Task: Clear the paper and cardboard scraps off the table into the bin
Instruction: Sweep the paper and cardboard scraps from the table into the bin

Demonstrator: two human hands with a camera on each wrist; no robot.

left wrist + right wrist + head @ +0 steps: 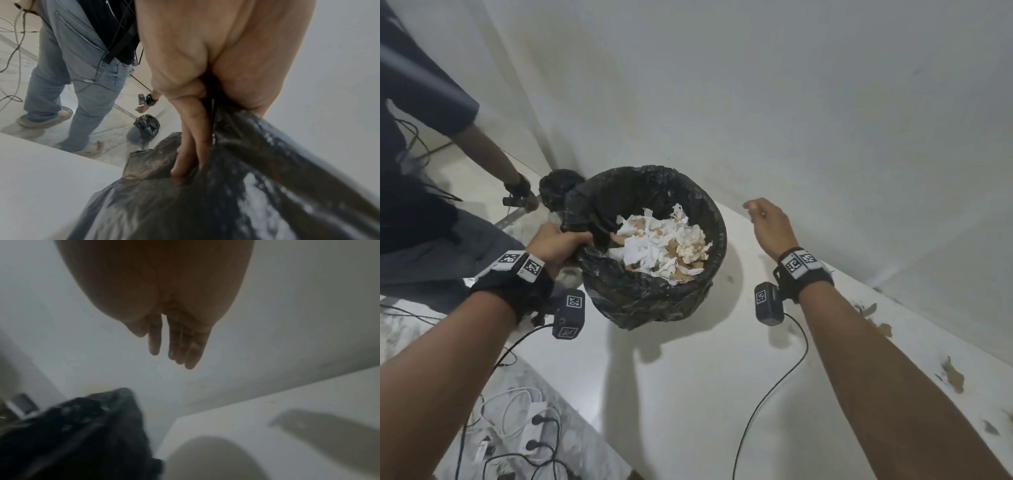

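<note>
A: Setting: white table [688, 394] against white wall. Item?
B: Round black-lined bin [698, 287] holding torn white paper and brown cardboard scraps [661, 246].
A: Hands?
B: Left hand [558, 243] grips liner rim, probably steadying it; right hand [770, 222] empty, fingers relaxed, beside the bin.

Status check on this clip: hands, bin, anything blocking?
Left hand grips the bin liner at the rim. Right hand open, empty, above the table. Scraps in the bin. Nothing blocking.

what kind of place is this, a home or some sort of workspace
Probably a bare recording workspace: plain white walls, a white table holding a black-lined bin, cables on the marble floor, and a second person wearing a wrist camera.
</note>
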